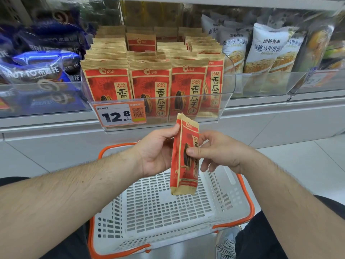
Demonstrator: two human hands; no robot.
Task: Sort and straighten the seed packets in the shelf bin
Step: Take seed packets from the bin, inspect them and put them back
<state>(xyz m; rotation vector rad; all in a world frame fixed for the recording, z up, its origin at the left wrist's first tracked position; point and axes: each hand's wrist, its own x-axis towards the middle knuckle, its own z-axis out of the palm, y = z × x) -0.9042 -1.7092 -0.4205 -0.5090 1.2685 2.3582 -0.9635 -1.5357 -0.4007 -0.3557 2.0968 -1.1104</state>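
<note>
both hands pinch one upright seed packet [184, 156] near the shelf bin [226, 101]: left hand [156, 152] behind its left edge, right hand [218, 152] thumb on its front, above a white basket [168, 212].

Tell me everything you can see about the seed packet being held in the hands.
The seed packet is a narrow red and tan bag, paper-like, printed with a dark sunflower seed and black characters. It stands nearly upright, turned edge-on, sealed ends crimped. The left hand grips its left side; the right hand pinches its front. It hangs above the white basket, below the clear shelf bin.
</note>
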